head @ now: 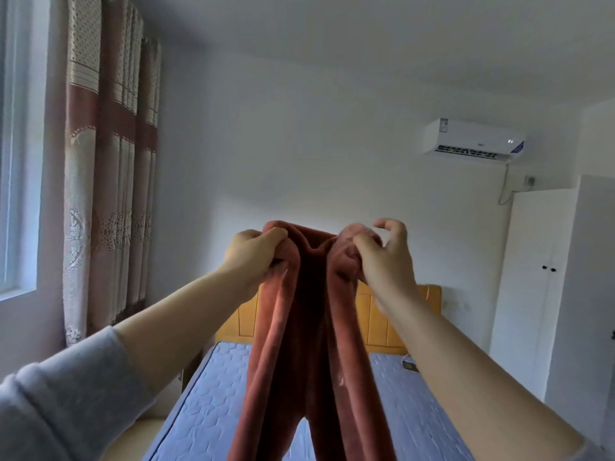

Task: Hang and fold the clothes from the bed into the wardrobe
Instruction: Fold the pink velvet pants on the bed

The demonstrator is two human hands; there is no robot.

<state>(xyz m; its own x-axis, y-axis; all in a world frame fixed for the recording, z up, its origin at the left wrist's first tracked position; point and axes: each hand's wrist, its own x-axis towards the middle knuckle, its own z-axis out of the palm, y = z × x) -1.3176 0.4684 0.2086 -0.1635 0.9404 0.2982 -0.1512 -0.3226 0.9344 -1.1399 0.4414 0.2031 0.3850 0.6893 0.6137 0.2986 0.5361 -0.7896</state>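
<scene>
Now | left hand and right hand clutch trousers by waist | long axis vertical, legs down, over bed

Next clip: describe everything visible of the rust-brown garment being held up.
The rust-brown garment looks like soft plush trousers. It hangs in deep vertical folds, two legs parting low in the frame, lower ends out of view. The left hand and right hand grip its bunched top edge, holding it up over the blue quilted mattress.
</scene>
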